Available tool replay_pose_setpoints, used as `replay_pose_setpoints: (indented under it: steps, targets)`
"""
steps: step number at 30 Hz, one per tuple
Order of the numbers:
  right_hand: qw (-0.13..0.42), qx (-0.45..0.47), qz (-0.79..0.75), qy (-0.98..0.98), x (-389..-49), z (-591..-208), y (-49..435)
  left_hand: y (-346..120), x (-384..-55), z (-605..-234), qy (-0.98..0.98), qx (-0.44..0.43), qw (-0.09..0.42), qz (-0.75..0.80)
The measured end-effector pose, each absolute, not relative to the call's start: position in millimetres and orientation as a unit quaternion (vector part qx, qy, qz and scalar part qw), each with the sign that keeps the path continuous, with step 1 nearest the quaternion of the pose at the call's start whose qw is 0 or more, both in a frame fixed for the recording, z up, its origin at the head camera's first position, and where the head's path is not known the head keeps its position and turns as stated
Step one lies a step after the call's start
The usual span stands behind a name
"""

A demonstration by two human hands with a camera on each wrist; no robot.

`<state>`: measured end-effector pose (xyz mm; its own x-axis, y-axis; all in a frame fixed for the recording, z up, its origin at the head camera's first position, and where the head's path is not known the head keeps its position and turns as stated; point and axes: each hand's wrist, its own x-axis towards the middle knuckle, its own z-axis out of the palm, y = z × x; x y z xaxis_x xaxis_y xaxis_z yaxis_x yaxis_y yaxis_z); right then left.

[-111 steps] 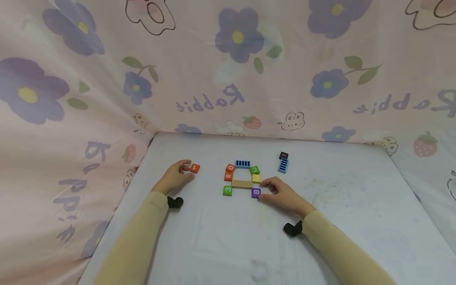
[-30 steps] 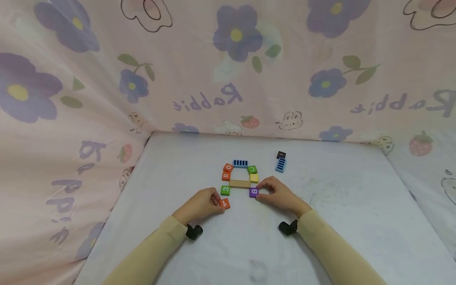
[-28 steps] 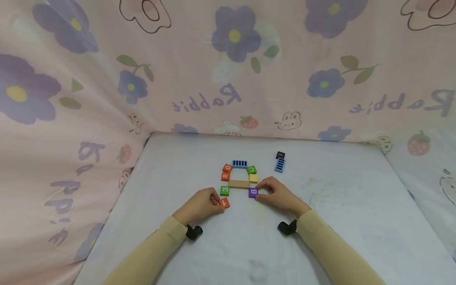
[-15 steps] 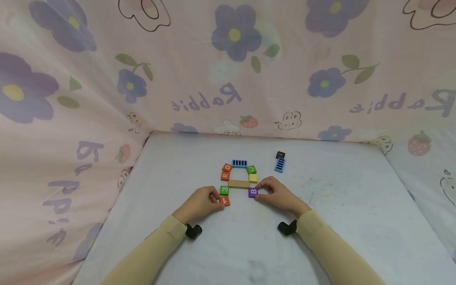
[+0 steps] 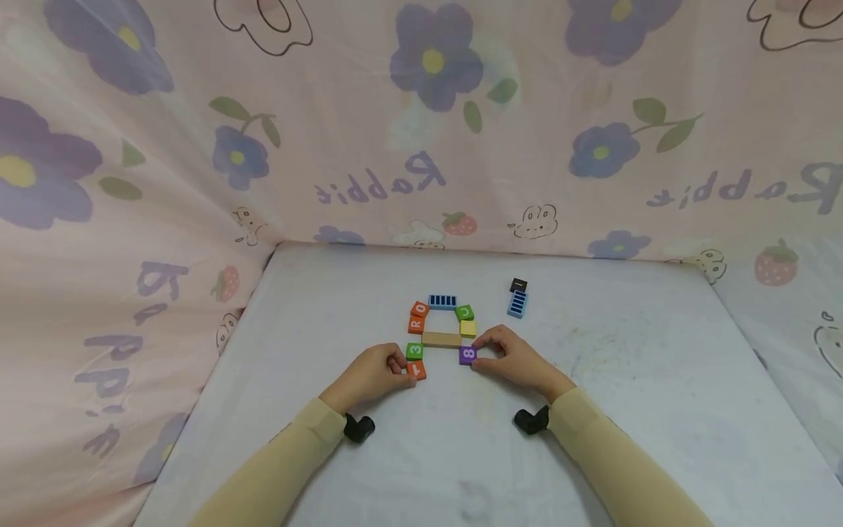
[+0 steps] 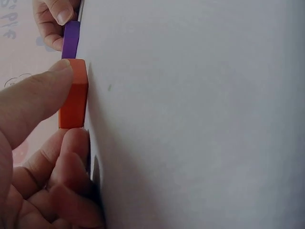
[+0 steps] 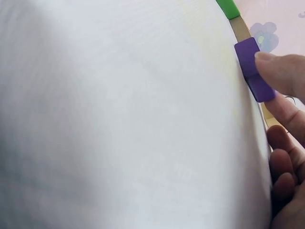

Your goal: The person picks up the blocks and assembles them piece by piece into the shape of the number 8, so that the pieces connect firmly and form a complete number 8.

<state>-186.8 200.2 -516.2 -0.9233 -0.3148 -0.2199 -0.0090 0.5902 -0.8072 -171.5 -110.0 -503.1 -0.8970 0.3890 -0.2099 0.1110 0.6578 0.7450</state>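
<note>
My left hand (image 5: 365,375) pinches an orange tile marked 1 (image 5: 417,370) between thumb and fingers. That tile lies just below a green tile marked 3 (image 5: 414,351). In the left wrist view the orange tile (image 6: 73,98) stands on edge across the picture, thumb on one side. A purple tile marked 8 (image 5: 468,356) is held between thumb and index finger of my right hand (image 5: 516,360); the right wrist view shows its purple side (image 7: 255,70). Between the two columns of tiles runs a plain wooden bar (image 5: 442,339), above the green and purple tiles.
Above the bar, orange tiles R (image 5: 416,324) and O (image 5: 420,309), a blue striped block (image 5: 443,301), a green tile (image 5: 465,312) and a yellow tile (image 5: 467,328) form an arch. Farther right lie a black tile (image 5: 519,285) and another blue striped block (image 5: 517,304).
The left hand has brought the orange 1 tile from the far left to below the green 3. In the last second the tile turned straighter and shifted slightly up. The right hand stayed at the purple tile.
</note>
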Motion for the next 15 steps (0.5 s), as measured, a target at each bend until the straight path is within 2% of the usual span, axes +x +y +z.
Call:
replay_pose_setpoints:
  steps: [15]
  targets:
    - [0.174, -0.082, -0.441, 0.877, -184.8, -513.2, 197.6, -114.0, -171.8, -508.5, 0.888, 0.144, 0.180, 0.398]
